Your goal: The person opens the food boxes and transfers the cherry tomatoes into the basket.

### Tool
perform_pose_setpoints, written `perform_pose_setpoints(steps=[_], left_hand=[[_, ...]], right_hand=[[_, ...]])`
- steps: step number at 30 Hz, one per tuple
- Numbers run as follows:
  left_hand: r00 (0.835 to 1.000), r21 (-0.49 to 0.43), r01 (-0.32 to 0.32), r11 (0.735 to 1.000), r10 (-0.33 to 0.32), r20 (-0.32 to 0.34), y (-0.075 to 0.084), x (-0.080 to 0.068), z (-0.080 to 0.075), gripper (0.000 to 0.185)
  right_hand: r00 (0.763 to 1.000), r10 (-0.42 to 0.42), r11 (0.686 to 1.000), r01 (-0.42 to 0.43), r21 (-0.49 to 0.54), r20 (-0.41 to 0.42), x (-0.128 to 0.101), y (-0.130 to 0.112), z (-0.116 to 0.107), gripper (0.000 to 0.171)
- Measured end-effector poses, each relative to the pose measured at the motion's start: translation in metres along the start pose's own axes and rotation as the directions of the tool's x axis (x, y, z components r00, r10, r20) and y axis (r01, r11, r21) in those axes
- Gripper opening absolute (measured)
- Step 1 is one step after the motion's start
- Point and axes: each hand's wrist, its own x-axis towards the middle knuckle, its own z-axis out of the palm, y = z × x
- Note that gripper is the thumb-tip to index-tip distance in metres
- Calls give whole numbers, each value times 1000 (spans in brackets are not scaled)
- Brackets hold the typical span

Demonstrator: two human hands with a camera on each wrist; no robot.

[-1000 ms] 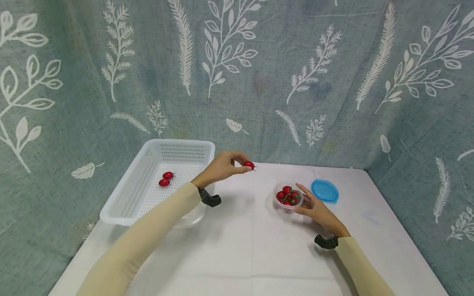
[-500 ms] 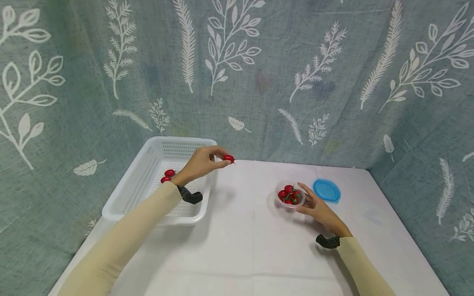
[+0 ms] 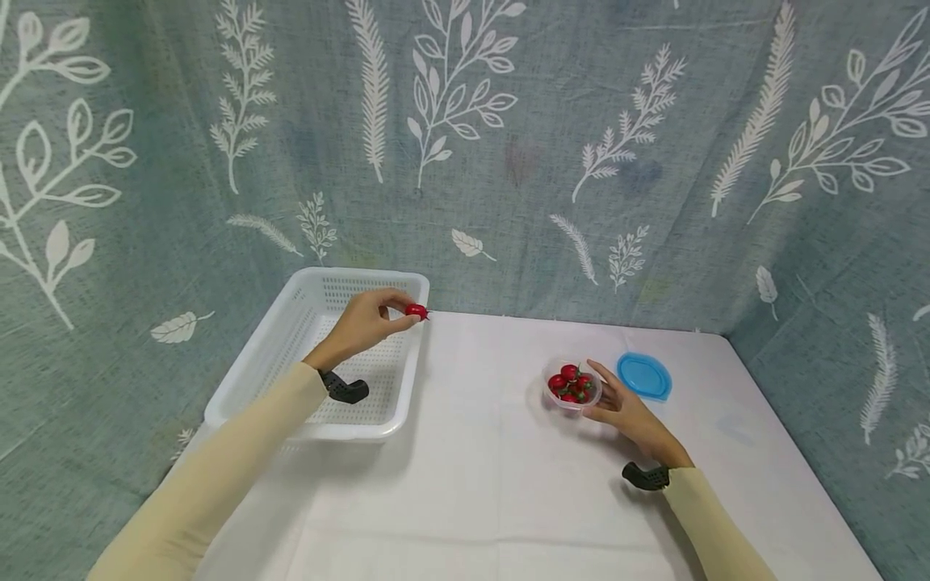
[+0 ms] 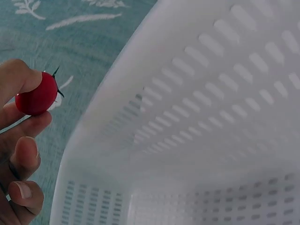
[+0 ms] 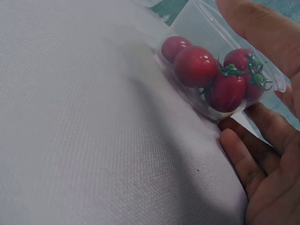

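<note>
My left hand (image 3: 408, 315) pinches a small red cherry tomato (image 3: 417, 310) between thumb and fingertips, above the right rim of a white perforated basket (image 3: 291, 339). The left wrist view shows the same tomato (image 4: 36, 93) with its dark stem, and the basket's wall (image 4: 197, 108) beside it. My right hand (image 3: 597, 394) cups a small clear plastic tub (image 3: 552, 395) of several red tomatoes (image 3: 570, 383) on the white table. Seen from the right wrist, the thumb (image 5: 253, 28) lies over the tub's rim and the fingers (image 5: 243, 159) curl under its side (image 5: 187, 23).
A blue lid (image 3: 643, 375) lies flat just right of the tub. The white tablecloth (image 3: 472, 484) spreads between basket and tub. A leaf-patterned teal curtain (image 3: 508, 161) closes the back and both sides.
My left hand has carried the tomato leftward from mid-table to the basket's right rim, and its arm now covers the two tomatoes in the basket. The right hand and tub stayed put.
</note>
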Motion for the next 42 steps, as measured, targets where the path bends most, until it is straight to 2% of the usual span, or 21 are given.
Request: perform_pose_setpoints(steps=[9,16,23,29,37,42], left_hand=[[998,69,52,996,-49,-39,-20,-3,-10,36],[999,93,32,995,-28,-42,-32,-4,-14,31],[996,136,76,988,-70,-50,-47,-3,-19,36],[992,145,123,982,-121,-20,-56,-4,-22,34],[977,175,210,962,-212,-9,-74,-6,-28,38],[971,215,228,950,-238,21,-81,-4,-30,40]], right_hand=[[1000,9,1000,-9,8,-11,-3,-1,0,92],[1000,-2,1000,2,-3,-10,-1,1,-2,94],[1000,4,1000,-4,-4,-13,0,1,-3,95],[1000,6,1000,-6,2,-11,0,1,-3,96],[1000,11,1000,-11,17,-16,0,0,-3,98],[1000,4,999,-4,35,-15,0,0,-3,99]])
